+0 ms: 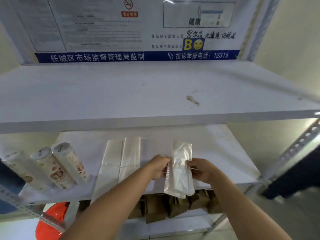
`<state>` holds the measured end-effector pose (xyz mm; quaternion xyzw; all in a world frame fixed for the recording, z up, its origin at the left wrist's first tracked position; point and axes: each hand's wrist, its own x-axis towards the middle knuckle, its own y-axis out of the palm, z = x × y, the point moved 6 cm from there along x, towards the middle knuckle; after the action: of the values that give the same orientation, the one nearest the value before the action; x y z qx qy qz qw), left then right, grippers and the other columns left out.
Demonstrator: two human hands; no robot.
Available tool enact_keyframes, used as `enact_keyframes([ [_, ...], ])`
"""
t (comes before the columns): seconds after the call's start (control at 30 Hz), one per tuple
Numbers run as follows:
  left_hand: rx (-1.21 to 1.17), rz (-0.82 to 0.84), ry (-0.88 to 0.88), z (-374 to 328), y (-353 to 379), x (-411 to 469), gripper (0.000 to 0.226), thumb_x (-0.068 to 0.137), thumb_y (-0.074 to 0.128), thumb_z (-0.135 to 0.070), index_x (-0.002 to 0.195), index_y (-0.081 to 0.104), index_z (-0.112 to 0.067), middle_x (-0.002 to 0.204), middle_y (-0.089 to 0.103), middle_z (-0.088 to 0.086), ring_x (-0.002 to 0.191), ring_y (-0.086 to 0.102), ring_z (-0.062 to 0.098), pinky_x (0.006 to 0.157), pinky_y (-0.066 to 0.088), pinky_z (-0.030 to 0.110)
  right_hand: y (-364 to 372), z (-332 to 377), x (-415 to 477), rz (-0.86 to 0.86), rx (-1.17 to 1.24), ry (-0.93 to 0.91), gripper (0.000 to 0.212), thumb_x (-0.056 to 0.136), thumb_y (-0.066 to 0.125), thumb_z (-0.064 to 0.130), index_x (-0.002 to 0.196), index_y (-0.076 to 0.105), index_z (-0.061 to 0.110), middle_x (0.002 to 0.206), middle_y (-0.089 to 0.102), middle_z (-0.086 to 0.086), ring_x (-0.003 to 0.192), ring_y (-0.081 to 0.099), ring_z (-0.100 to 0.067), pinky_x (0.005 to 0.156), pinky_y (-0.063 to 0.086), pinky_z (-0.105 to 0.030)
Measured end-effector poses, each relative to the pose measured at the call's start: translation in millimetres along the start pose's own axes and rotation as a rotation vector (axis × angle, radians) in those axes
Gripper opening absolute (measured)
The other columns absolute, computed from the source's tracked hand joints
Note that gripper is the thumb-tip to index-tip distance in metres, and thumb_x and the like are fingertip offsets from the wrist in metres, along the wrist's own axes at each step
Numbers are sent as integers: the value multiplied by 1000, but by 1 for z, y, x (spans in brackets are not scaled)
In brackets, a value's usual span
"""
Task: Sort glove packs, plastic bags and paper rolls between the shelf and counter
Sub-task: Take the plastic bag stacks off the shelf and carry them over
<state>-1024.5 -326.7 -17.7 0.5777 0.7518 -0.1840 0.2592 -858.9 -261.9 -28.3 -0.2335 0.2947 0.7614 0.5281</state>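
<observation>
Nearest to me, both forearms reach forward and up to the middle shelf (225,153). My left hand (160,168) and my right hand (201,170) are each closed on one side of a thin bundle of clear plastic bags (180,170), pinching it near its middle. The bundle lies lengthwise, its far end on the shelf board and its near end hanging over the front edge.

Just left of the hands, two flat white packs (119,161) lie side by side on the same shelf; I cannot tell if they are gloves or bags. Further left, three paper rolls (57,167) in printed wrap lean together. Below, brown paper bags (173,203) stand on the lower shelf, and an orange thing (52,220) shows at the bottom left.

The top shelf (121,94) is bare except for a small stain. The bench is not in view, so I judge the sorting partly done: the groups are formed, and this bundle is not yet placed.
</observation>
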Motion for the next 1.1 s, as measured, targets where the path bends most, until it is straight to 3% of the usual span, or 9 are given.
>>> enact_keyframes([
  [0.2, 10, 153, -58, 19, 86, 1, 26, 99, 44, 8, 83, 63, -1, 56, 66, 7, 44, 64, 17, 43, 53, 26, -84, -20, -36, -135, 45, -53, 23, 89, 67, -5, 112, 65, -4, 106, 71, -20, 94, 69, -34, 72, 59, -42],
  [0.37, 98, 258, -133, 39, 146, -15, 29, 96, 43, 3, 114, 65, -1, 92, 69, 15, 81, 67, 29, 80, 58, 44, -148, -44, -67, -131, 68, -31, 26, 91, 66, -2, 117, 64, -3, 111, 72, -20, 101, 70, -33, 83, 59, -42],
  [0.47, 117, 272, -148, 48, 187, -25, 33, 95, 42, 4, 122, 61, 0, 95, 66, 17, 80, 65, 29, 72, 58, 40, -191, -53, -86, -141, 92, -48, 27, 92, 64, -3, 119, 63, -2, 109, 74, -20, 101, 72, -35, 81, 60, -44],
  [0.57, 104, 295, -149, 55, 237, -34, 26, 99, 42, 1, 116, 60, -4, 94, 64, 14, 78, 63, 27, 66, 56, 37, -241, -62, -108, -190, 108, -45, 29, 91, 64, -2, 120, 62, 0, 105, 75, -18, 95, 74, -32, 73, 61, -40],
  [0.67, 99, 377, -158, 62, 299, -50, 29, 96, 55, 0, 119, 64, -15, 99, 69, 11, 86, 67, 26, 73, 58, 38, -295, -67, -129, -244, 119, -59, 32, 91, 64, -3, 123, 60, 0, 102, 76, -17, 93, 75, -32, 75, 61, -43],
  [0.77, 161, 378, -159, 71, 355, -53, 17, 93, 57, 2, 103, 67, -7, 97, 68, 13, 85, 66, 25, 80, 58, 38, -347, -68, -151, -297, 157, -85, 28, 93, 62, -3, 120, 62, 3, 100, 76, -18, 91, 75, -32, 73, 61, -42],
  [0.83, 228, 363, -164, 73, 391, -52, 19, 91, 55, -2, 107, 66, -3, 94, 65, 14, 83, 64, 26, 73, 58, 34, -380, -69, -163, -329, 187, -94, 28, 93, 61, -3, 120, 62, 3, 100, 76, -18, 91, 75, -32, 75, 61, -43],
  [0.97, 292, 365, -174, 72, 459, -56, 18, 95, 48, -10, 90, 64, -7, 69, 61, 6, 66, 61, 22, 60, 53, 28, -441, -68, -180, -408, 211, -83, 23, 93, 61, -3, 115, 64, 5, 100, 76, -18, 92, 74, -33, 84, 60, -47],
  [1.1, 340, 429, -207, 60, 514, -54, 22, 98, 49, -21, 89, 67, -12, 76, 69, 4, 78, 65, 24, 69, 56, 35, -492, -59, -183, -477, 251, -52, 17, 94, 59, -3, 107, 64, 7, 103, 74, -18, 94, 72, -32, 77, 60, -44],
])
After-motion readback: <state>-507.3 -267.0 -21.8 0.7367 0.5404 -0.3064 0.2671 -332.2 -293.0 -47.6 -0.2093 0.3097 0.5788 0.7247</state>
